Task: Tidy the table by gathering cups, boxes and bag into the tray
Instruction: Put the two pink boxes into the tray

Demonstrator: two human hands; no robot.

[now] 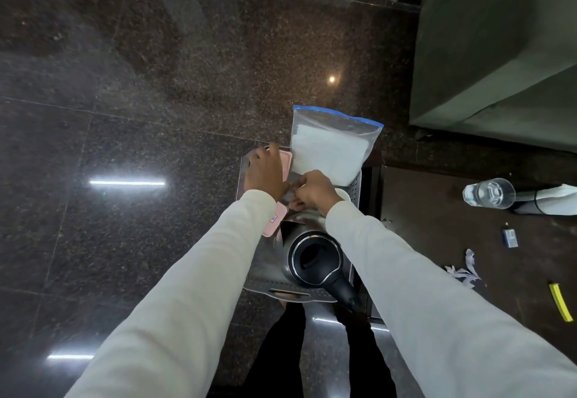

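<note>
A metal tray (pixel 355 186) with perforated walls stands at the table's edge, seen from above. A clear zip bag (pixel 331 144) with a blue seal and white contents leans over its far right corner. My left hand (pixel 265 172) lies on a pink box (pixel 286 160) at the tray's far left, fingers curled over its far edge. A second pink box (pixel 274 220) with a small label shows under my left sleeve. My right hand (pixel 313 191) is curled just below the bag's lower edge; what it pinches is hidden. A white cup (pixel 344 194) peeks out beside that hand.
A black kettle (pixel 315 257) fills the tray's near half, handle toward me. On the dark table to the right are a clear bottle (pixel 488 193), a small blue box (pixel 510 237), crumpled paper (pixel 465 271) and a yellow strip (pixel 560 302). Polished stone floor lies to the left.
</note>
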